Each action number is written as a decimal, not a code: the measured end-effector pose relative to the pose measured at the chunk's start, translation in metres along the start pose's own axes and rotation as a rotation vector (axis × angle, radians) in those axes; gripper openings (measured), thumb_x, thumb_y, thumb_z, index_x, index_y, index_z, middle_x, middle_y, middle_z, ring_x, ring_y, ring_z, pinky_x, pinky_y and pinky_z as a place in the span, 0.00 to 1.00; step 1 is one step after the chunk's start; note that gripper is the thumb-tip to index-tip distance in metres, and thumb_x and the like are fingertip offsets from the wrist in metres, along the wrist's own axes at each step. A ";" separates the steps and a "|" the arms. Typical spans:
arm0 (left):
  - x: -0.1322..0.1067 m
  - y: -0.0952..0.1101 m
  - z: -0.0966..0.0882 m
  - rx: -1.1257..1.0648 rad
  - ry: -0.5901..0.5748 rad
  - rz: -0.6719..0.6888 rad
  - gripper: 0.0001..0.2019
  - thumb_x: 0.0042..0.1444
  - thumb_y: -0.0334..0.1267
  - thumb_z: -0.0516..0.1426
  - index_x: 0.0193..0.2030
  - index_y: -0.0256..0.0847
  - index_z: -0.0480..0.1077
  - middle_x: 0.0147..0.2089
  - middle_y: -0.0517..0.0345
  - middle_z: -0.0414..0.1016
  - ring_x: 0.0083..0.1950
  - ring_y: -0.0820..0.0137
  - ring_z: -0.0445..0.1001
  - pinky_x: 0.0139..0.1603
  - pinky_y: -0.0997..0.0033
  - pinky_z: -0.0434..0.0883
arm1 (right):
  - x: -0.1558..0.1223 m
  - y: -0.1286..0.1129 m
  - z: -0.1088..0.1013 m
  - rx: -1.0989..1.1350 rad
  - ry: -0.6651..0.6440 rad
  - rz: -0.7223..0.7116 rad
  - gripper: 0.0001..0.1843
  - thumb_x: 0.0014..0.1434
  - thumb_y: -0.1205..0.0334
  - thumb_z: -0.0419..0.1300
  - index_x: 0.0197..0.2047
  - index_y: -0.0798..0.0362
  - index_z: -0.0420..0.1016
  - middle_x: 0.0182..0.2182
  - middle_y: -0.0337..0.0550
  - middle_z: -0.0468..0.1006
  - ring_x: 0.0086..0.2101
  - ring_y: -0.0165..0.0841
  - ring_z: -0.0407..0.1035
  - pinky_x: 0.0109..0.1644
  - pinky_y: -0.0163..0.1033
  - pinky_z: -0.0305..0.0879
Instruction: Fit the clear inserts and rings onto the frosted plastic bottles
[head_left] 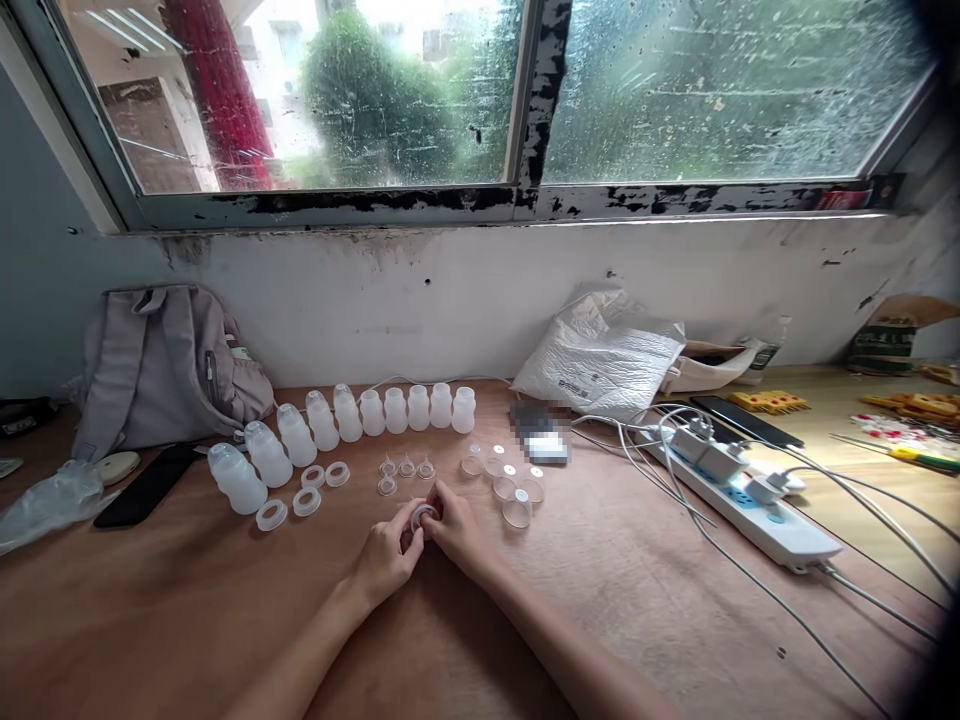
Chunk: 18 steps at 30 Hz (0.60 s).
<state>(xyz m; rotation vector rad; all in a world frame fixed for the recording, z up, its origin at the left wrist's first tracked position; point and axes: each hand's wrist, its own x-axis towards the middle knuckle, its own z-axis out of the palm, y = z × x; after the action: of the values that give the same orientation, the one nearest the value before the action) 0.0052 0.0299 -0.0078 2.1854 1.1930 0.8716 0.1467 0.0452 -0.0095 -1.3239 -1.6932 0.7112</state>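
Note:
My left hand (386,560) and my right hand (456,528) meet over the front middle of the table. Between them they grip a whitish bottle collar ring (421,514), fingers closed round its rim. Whether anything sits inside the ring is too small to tell. Just beyond my hands stand several clear bottle nipples (406,466). To the right lie several clear domed caps (517,510). Several loose white collar rings (271,515) rest to the left. Behind them, frosted baby bottles (294,436) form a curved row, the nearer left ones with narrower tops than those at the right.
A grey backpack (169,350), a black phone (146,487) and a plastic bag (56,500) lie left. At right are a silvery parcel bag (604,355), a white power strip (780,530) with trailing cables, and a yellow-handled screwdriver (919,459). A wall with a window (525,195) bounds the back.

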 end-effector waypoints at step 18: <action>0.011 -0.003 0.002 -0.244 0.154 -0.239 0.10 0.55 0.37 0.45 0.42 0.42 0.61 0.29 0.61 0.72 0.16 0.78 0.65 0.22 0.76 0.65 | -0.005 -0.007 -0.004 0.146 -0.024 -0.020 0.08 0.54 0.59 0.51 0.35 0.52 0.67 0.23 0.35 0.68 0.22 0.26 0.61 0.26 0.31 0.57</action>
<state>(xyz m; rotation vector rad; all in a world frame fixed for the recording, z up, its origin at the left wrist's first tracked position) 0.0097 0.0401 -0.0082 1.7680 1.3128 1.0359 0.1471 0.0383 -0.0029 -1.1996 -1.6382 0.8257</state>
